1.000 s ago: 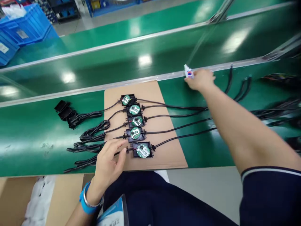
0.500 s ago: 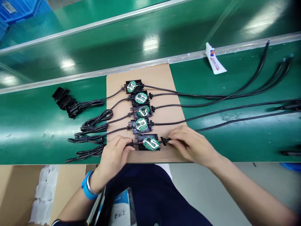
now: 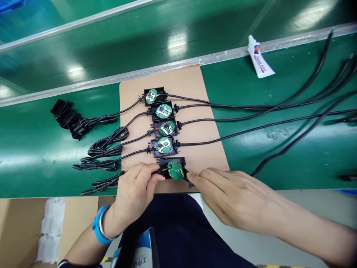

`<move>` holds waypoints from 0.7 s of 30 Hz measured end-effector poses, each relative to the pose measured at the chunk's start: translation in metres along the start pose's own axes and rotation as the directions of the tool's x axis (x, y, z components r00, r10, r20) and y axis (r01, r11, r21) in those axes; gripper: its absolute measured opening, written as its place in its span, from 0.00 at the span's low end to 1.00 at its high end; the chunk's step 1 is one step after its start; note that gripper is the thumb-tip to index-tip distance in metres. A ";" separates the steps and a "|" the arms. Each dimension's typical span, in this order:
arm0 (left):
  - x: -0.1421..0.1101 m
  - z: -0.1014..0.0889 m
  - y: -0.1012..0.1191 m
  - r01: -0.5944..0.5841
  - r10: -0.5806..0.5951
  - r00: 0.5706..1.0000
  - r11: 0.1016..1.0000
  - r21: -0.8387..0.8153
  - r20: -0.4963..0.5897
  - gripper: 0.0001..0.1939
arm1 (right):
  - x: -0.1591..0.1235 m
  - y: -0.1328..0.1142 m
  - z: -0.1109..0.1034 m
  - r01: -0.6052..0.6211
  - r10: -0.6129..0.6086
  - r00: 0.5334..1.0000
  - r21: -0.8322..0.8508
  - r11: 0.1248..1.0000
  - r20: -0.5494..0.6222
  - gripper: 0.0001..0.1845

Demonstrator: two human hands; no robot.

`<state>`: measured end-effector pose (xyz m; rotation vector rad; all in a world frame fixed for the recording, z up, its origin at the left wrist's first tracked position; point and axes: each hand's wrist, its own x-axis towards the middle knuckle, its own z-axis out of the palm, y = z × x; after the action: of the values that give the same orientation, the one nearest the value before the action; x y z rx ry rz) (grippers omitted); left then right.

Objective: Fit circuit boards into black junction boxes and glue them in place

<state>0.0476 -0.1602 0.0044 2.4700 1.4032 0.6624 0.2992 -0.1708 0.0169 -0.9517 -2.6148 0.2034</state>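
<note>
Nearest to me, a round green circuit board [image 3: 175, 171] sits tilted over a black plastic housing [image 3: 165, 160], its coloured wires showing on the upper face. My left hand [image 3: 139, 186] pinches the black cable at the board's left side. At the right side, my right hand [image 3: 223, 191] has its fingers closed on the other black cable [image 3: 267, 163], close to the board; the fingertips partly hide the grip. Farther back, several similar housings with boards, such as the circuit board [image 3: 164, 145], lie in a column on a cardboard sheet [image 3: 200, 156].
Coiled black cables [image 3: 107, 145] lie left of the cardboard, beside stacked black covers [image 3: 67, 117]. Long cables [image 3: 251, 108] run right across the green bench [image 3: 240, 89]. A white tube [image 3: 260, 59] rests by the metal rail. An open carton [image 3: 25, 227] stands below at left.
The nearest board has turned over, from its white-marked face to the side with coloured wires. My right hand has moved left and rotated, and its cable now bends upward.
</note>
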 end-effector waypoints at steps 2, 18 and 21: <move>0.001 0.003 -0.001 -0.001 0.001 1.000 1.000 0.012 0.017 0.06 | 0.006 0.000 0.003 -0.018 0.019 1.000 -0.019 1.000 0.015 0.15; -0.001 0.004 -0.009 0.109 -0.103 0.991 0.992 -0.063 0.084 0.04 | 0.032 0.010 0.007 -0.135 0.129 0.973 0.016 0.991 0.192 0.13; -0.002 0.003 -0.010 0.157 -0.148 0.979 0.986 -0.061 0.138 0.04 | 0.035 0.008 0.010 -0.193 0.188 0.954 -0.001 0.981 0.235 0.16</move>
<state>0.0409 -0.1573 -0.0031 2.2781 1.4731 0.4971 0.2755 -0.1422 0.0151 -1.2420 -2.7208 0.4150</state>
